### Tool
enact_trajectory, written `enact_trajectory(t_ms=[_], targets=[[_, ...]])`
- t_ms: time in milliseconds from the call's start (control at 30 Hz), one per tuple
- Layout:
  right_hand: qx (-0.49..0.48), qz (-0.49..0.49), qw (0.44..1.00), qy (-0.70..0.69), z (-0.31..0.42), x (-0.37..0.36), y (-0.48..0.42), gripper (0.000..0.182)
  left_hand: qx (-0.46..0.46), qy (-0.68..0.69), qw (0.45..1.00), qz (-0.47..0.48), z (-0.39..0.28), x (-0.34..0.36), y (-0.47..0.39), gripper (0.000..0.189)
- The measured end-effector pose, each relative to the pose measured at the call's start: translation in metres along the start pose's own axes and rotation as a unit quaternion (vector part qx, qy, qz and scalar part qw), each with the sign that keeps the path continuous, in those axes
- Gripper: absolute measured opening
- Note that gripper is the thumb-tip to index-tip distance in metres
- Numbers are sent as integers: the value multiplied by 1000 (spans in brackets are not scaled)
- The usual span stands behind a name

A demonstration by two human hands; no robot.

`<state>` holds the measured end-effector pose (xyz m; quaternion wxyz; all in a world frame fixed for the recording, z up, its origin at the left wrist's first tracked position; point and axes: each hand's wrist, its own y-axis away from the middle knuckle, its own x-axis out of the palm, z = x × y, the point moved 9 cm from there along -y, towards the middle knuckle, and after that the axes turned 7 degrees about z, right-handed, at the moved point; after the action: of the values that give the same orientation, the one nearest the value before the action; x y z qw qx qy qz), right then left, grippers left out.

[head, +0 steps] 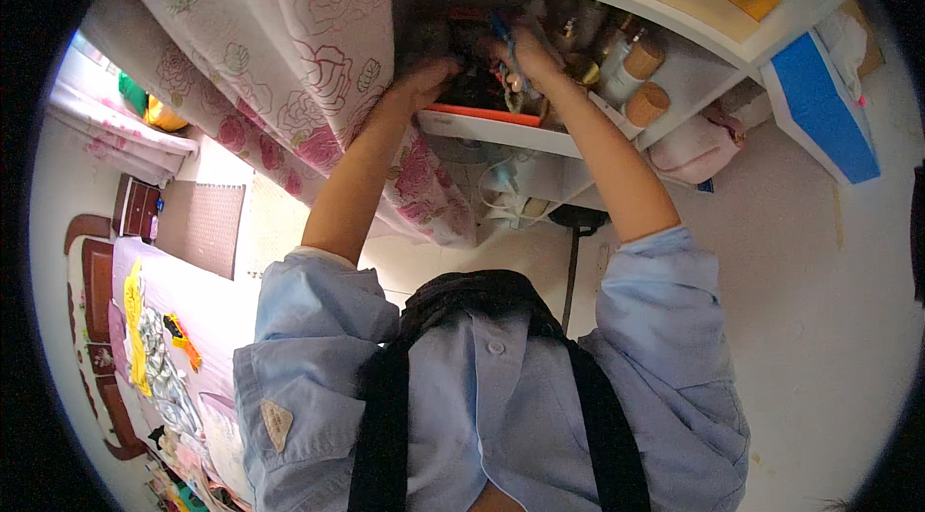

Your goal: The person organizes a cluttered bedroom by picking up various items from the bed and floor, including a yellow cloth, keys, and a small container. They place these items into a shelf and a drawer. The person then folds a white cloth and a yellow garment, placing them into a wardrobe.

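Note:
Both forearms reach up into a dim white shelf (pixel 506 137) beside a flowered curtain. My left hand (pixel 431 75) is at the curtain's edge, over the left side of a dark container with an orange-red front edge (pixel 484 114); its fingers fade into shadow, so its grasp is unclear. My right hand (pixel 531 58) is over the container's right part, with a thin blue item (pixel 500 26) at its fingers. Small items, among them a cord-like strand (pixel 512 96), lie below the right hand. Bottles with cork-coloured caps (pixel 645 104) stand to the right.
A flowered curtain (pixel 318 78) hangs close on the left. A pink bag (pixel 701 147) and a blue-and-white box (pixel 824 107) are at the right. Pale cables (pixel 498 187) hang on the level below. A bed (pixel 209 310) with clothes stands far left.

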<state>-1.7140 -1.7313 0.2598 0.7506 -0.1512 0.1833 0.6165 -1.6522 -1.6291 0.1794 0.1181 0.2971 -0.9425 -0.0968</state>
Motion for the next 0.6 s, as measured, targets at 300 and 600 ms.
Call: enact_trajectory(t_ms=[300,600], targets=[[-117,180,956,201,-22,46,-6,48,74,109,991,40,-18,6,45,35],[-288,-228,930,31,64,57,96,16,106,-44,993,36,17,10,181,27]])
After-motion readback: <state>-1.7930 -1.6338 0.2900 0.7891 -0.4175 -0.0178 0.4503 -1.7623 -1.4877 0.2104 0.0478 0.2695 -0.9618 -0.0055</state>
